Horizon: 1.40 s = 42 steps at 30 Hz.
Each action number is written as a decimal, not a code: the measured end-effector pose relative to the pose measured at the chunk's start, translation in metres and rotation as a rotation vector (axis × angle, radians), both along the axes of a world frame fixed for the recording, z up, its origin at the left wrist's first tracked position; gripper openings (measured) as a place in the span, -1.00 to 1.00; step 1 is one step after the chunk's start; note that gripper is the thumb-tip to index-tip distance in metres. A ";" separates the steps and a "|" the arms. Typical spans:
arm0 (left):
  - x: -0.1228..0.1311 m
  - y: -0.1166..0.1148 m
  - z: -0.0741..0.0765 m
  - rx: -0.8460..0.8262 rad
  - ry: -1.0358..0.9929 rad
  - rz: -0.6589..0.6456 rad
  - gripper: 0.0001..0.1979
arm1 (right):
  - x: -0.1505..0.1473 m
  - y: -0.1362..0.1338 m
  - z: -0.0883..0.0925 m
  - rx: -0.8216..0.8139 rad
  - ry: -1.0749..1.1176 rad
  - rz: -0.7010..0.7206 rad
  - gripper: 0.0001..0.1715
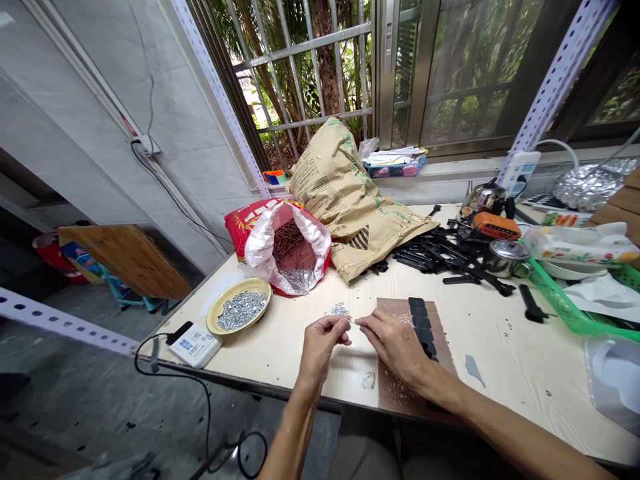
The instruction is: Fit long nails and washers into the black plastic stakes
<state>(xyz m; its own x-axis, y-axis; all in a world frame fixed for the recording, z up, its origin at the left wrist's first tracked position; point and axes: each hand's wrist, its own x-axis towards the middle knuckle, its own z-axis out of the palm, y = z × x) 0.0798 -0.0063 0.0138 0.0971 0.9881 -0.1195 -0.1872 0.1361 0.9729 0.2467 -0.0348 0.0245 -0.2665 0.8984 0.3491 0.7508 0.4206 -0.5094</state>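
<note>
My left hand (pixel 324 343) is closed in a pinch over the front part of the table, and what its fingertips hold is too small to make out. Facing it, my right hand (pixel 397 343) pinches a thin metal rod (pixel 353 323) that reaches toward the left fingertips. Just beyond the hands lies a small pile of shiny metal pieces (pixel 341 309). Under my right forearm is a brown board (pixel 443 333) bearing a row of black rectangular pieces (pixel 421 322) and scattered tiny bits. The right hand and arm partly cover the board.
A yellow bowl (pixel 215 320) of small metal pieces stands left, near a white box with a cable (pixel 195 345). Behind are an open red bag (pixel 245 230) of thin rods and a brown paper sack (pixel 340 180). Black parts (pixel 430 250) and a green basket (pixel 555 300) occupy the right.
</note>
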 end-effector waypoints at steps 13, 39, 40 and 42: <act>0.002 -0.003 0.002 -0.055 0.054 -0.051 -0.72 | 0.004 -0.004 -0.001 0.036 -0.045 -0.039 -0.79; 0.008 -0.007 -0.002 -0.052 0.096 -0.048 -0.74 | 0.010 -0.005 -0.017 -0.094 0.230 0.080 -0.84; 0.007 -0.007 -0.003 -0.053 0.101 -0.048 -0.74 | 0.010 -0.005 -0.017 -0.092 0.208 0.090 -0.82; 0.007 -0.007 -0.004 -0.051 0.113 -0.047 -0.74 | 0.011 -0.006 -0.015 -0.098 0.181 0.088 -0.78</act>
